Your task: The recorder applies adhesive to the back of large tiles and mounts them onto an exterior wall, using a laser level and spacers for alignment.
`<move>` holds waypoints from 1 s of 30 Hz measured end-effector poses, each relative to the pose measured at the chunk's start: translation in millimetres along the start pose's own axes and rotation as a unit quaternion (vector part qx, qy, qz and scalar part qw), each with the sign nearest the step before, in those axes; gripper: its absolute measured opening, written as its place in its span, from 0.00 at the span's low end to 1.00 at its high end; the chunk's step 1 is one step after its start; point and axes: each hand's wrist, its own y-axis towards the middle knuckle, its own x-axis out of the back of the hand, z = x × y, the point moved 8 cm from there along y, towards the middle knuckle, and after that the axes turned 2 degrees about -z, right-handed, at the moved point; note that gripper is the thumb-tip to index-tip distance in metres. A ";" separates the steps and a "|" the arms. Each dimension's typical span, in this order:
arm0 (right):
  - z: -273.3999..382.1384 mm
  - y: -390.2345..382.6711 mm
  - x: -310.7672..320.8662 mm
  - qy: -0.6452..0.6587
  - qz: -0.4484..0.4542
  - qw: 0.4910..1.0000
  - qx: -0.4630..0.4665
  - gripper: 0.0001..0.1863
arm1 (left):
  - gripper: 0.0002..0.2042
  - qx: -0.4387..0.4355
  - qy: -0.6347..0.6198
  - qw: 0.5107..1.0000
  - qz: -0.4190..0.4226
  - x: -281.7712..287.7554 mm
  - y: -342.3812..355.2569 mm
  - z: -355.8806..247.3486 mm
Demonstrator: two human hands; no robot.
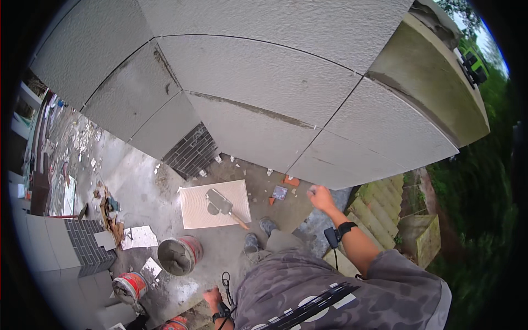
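Head view: right hand (320,197) was right of centre, near the lower edge of the tiled wall (352,148), fingers partly curled; could not tell whether it held anything. Left hand (212,297) was at bottom centre, apparently curled; grip likewise unclear. Trowel (221,203) lay on a pale tile (193,204), frame centre. Mortar bucket (193,250) stood below, left of centre.

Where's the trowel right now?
In the head view, the trowel lies just left of centre on the pale tile, its handle pointing toward the person's shoes.
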 end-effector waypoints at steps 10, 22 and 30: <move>15.0 39.5 -20.5 -0.022 0.002 0.998 0.053 0.14 | 0.09 -0.012 0.063 0.994 -0.089 8.0 9.3 45.0; 32.8 130.2 64.5 0.567 -0.137 0.805 -0.108 0.13 | 0.14 0.137 -0.029 0.986 -0.086 37.4 -13.1 108.2; 54.2 166.5 44.7 0.738 -0.073 0.658 -0.129 0.13 | 0.16 0.056 -0.033 0.990 -0.122 72.3 -13.4 58.5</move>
